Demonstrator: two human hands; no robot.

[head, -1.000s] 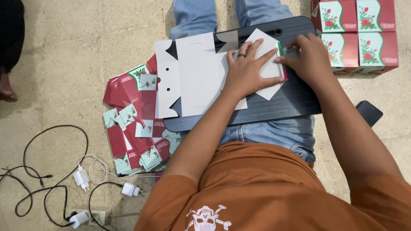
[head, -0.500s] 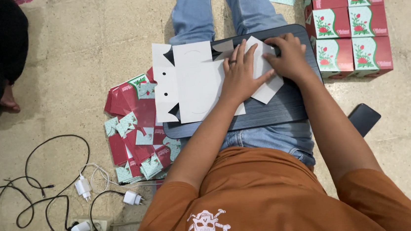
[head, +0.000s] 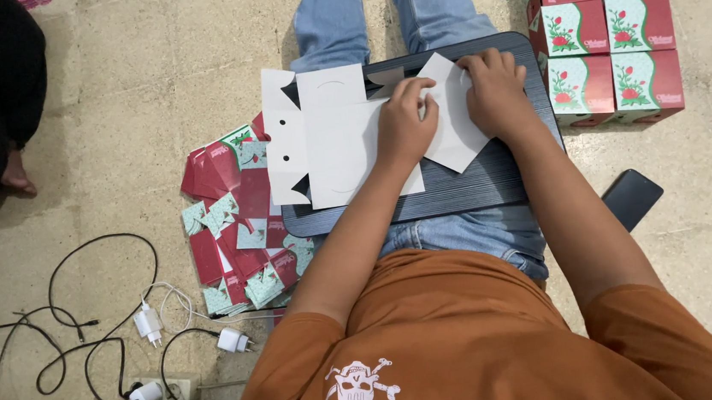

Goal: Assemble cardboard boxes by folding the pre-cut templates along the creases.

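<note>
Currently both hands, left hand (head: 405, 127) and right hand (head: 494, 93), press closed fingers on the flat white box blank (head: 342, 137) lying on the dark lap tray (head: 475, 185). Crease firmly along the score line, keeping edges aligned.

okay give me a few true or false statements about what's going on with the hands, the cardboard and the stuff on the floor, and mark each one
1. Both hands press on the flat white carton blank. True: left hand and right hand rest on its right part.
2. The blank lies on a dark lap board. True.
3. The assembled red and green boxes are stacked by the chargers. False: they stand on the opposite side, beyond the right hand.
4. The dark phone lies on the board. False: it lies on the floor.
</note>
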